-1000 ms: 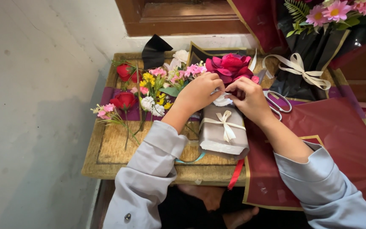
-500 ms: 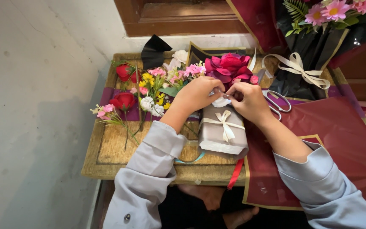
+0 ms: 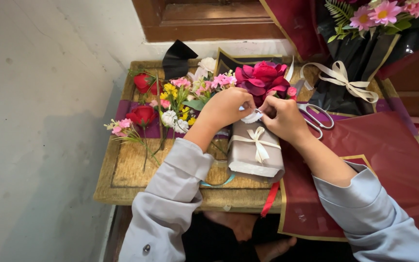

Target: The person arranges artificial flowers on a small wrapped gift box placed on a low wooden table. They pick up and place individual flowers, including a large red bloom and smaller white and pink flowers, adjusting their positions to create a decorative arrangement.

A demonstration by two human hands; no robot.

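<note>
My left hand (image 3: 226,106) and my right hand (image 3: 283,119) meet at the top of a small bouquet wrapped in grey paper (image 3: 255,150). Both pinch a bit of white material (image 3: 252,116) at the wrap's upper edge. A cream ribbon bow (image 3: 258,138) is tied around the wrap. Dark pink and magenta flowers (image 3: 263,77) stick out just beyond my fingers. The wrap lies on a low woven table (image 3: 127,170). Grey sleeves cover both forearms.
Loose red roses (image 3: 141,115), pink and yellow blossoms (image 3: 178,97) lie at left. Scissors (image 3: 316,116) rest right of my right hand. Maroon wrapping sheet (image 3: 379,155) covers the right side. A black-wrapped bouquet (image 3: 360,68) with cream bow stands far right. A red ribbon (image 3: 269,199) hangs off the front edge.
Both hands stay at the top of the grey wrap, with only small finger movements on the white piece. The bouquet has not shifted.
</note>
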